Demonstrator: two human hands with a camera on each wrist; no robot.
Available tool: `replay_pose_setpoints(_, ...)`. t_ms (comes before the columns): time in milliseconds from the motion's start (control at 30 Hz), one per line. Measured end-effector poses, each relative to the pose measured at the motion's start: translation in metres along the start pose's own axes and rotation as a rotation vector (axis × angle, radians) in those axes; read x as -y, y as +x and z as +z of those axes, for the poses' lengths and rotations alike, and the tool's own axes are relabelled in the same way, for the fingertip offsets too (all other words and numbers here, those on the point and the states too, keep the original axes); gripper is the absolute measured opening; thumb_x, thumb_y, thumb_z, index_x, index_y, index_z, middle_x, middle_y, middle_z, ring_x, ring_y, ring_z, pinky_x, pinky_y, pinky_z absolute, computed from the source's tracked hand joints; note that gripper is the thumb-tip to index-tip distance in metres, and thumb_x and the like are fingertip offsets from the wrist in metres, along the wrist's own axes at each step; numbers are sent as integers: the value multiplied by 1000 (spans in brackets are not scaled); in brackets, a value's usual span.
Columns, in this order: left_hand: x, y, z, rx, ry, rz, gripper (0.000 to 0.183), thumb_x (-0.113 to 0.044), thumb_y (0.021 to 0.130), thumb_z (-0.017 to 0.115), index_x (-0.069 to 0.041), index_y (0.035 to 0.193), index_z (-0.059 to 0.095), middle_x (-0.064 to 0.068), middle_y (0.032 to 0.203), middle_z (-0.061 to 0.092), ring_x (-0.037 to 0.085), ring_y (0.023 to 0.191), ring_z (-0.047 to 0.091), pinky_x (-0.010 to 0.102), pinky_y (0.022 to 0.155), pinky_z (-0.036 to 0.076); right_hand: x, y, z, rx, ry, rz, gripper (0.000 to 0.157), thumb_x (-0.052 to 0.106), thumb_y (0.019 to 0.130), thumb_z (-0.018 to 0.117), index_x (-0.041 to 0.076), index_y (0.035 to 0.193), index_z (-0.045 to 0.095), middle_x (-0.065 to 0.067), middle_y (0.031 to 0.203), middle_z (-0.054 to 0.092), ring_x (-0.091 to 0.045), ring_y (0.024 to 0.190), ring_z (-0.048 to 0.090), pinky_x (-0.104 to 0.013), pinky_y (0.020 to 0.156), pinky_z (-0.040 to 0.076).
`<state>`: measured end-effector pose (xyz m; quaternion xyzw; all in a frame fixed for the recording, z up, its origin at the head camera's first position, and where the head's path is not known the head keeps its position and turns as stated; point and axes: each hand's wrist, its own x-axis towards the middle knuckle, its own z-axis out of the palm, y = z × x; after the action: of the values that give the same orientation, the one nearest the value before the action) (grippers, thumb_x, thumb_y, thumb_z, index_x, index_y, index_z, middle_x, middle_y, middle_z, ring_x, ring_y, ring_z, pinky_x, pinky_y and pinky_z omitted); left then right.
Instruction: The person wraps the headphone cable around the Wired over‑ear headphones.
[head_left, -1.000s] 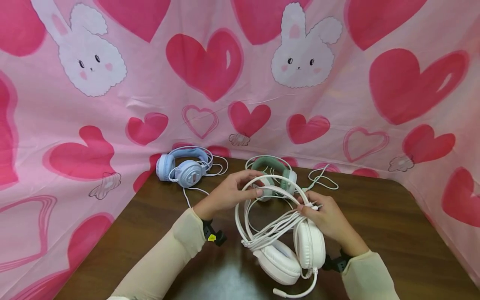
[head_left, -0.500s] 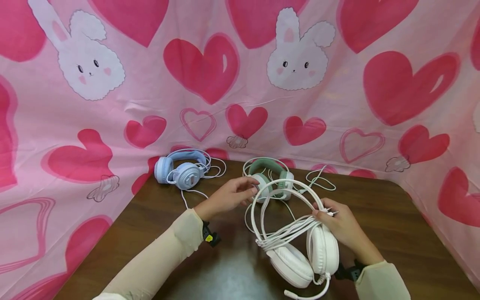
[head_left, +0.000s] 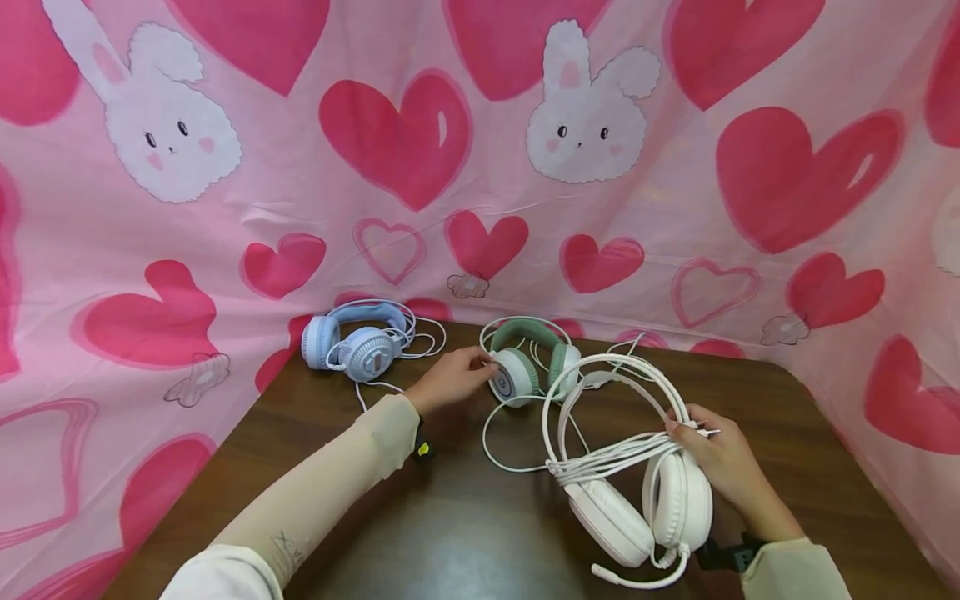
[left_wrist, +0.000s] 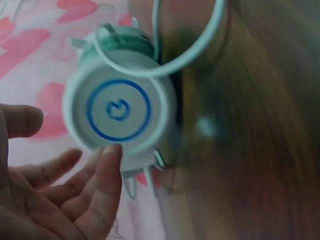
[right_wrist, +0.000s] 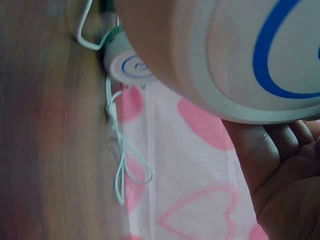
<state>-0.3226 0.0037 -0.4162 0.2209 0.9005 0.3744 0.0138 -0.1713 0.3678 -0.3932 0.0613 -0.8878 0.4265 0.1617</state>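
My right hand grips a white headset by its headband, just above one ear cup. Its bundled white cable stretches across the band, and the boom mic hangs at the bottom. In the right wrist view the outer face of a white ear cup covers most of the fingers. At the back stands a green and white headset. My left hand reaches to its left ear cup. In the left wrist view thumb and fingers are apart, fingertips at the cup's rim; contact is unclear.
A light blue headset sits at the back left of the brown wooden table, its cord trailing forward. The green headset's looped cable lies to its right. A pink heart-patterned cloth hangs behind the table.
My left hand has let go of the white headset's band and moved to the green headset's ear cup. The right hand has carried the white headset to the right.
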Motion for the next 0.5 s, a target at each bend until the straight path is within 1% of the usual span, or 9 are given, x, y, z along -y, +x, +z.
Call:
replay_pose_setpoints(100,8,10,1,9,33,-99,38,-45,95,56,-13,113,64,0,92,66,17,86,61,36,80,48,-7,0,-4,-26,-15,42,17,12,94,60,-1,99,69,8,75,63,-5,71,53,-22,61,43)
replay_pose_setpoints(167,11,16,2,36,14,-163,44,-50,95,53,-10,113,60,3,87,65,19,80,61,36,75,49,-12,-1,-6,-37,-20,62,20,14,94,59,-3,101,68,8,76,63,-5,71,53,-22,61,43)
replay_pose_setpoints(267,12,25,3,77,-40,-249,54,-59,93,50,-8,112,53,8,80,63,22,70,61,35,65,50,-17,-1,-11,-47,-25,85,23,15,95,58,-4,102,68,9,75,64,-4,70,53,-22,60,42)
replay_pose_setpoints(367,11,33,6,93,-75,-308,65,-68,89,47,-6,112,49,11,82,61,24,70,62,35,63,52,-20,-1,-16,-54,-28,94,24,15,95,58,-6,102,68,9,74,63,-4,69,53,-22,60,42)
replay_pose_setpoints(500,13,48,11,87,-142,-367,79,-73,86,46,-1,119,46,16,89,61,28,73,64,38,63,55,-24,1,-24,-63,-36,117,27,17,96,57,-7,101,67,7,73,63,-5,69,53,-22,60,42)
